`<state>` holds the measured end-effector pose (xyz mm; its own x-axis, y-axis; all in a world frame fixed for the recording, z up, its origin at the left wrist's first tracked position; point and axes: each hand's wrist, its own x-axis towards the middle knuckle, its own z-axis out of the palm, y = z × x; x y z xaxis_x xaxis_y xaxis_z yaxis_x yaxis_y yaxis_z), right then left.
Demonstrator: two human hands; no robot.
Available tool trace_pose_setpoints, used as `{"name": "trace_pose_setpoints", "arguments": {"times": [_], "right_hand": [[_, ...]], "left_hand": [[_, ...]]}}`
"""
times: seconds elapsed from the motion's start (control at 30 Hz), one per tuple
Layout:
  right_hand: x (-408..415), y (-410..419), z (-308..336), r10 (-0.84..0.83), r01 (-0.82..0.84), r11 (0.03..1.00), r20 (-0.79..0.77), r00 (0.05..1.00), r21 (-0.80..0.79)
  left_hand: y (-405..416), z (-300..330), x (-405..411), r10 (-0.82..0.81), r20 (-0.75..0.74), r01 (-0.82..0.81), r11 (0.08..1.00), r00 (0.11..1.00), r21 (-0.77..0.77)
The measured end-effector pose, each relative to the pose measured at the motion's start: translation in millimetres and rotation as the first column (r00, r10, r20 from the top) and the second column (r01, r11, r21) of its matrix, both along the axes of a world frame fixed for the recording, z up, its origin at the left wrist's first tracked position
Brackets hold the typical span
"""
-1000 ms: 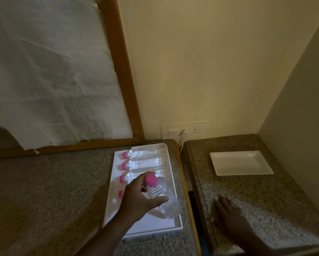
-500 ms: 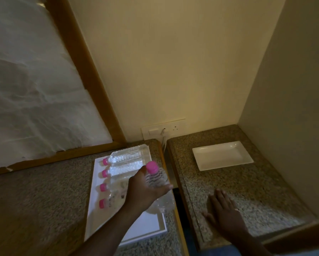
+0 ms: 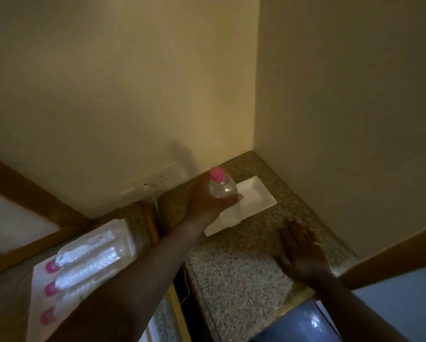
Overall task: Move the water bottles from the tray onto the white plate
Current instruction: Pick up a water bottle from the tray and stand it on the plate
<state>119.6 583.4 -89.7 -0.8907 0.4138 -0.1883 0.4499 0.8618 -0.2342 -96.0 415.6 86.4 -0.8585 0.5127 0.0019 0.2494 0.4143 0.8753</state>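
The left hand gripped an upright bottle over the white plate; the right hand lay flat, empty (bracing). Best lowered straight down, base flat.

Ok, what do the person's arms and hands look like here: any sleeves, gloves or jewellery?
Both forearms are bare, with no sleeves or gloves in view. The right hand wears a thin ring on one finger. The left hand shows no jewellery or watch from this angle.
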Motion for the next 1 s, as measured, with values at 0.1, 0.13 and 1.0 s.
{"name": "trace_pose_setpoints", "arguments": {"times": [0.1,0.13,1.0], "right_hand": [[-6.1,20.3,-7.9,-0.015,0.015,1.000,0.005,1.000,0.010],[-8.5,25.5,-10.4,-0.024,0.024,1.000,0.001,1.000,0.006],[-22.3,30.3,-8.2,-0.061,0.061,0.997,0.010,0.998,0.049]], "left_hand": [[40.5,-11.6,-11.3,-0.011,-0.027,0.011,1.000,1.000,-0.009],[54.0,-16.2,-14.9,-0.010,-0.021,0.010,1.000,1.000,-0.006],[70.4,-64.8,-28.0,-0.151,-0.060,0.139,0.977,0.987,-0.164]]}}
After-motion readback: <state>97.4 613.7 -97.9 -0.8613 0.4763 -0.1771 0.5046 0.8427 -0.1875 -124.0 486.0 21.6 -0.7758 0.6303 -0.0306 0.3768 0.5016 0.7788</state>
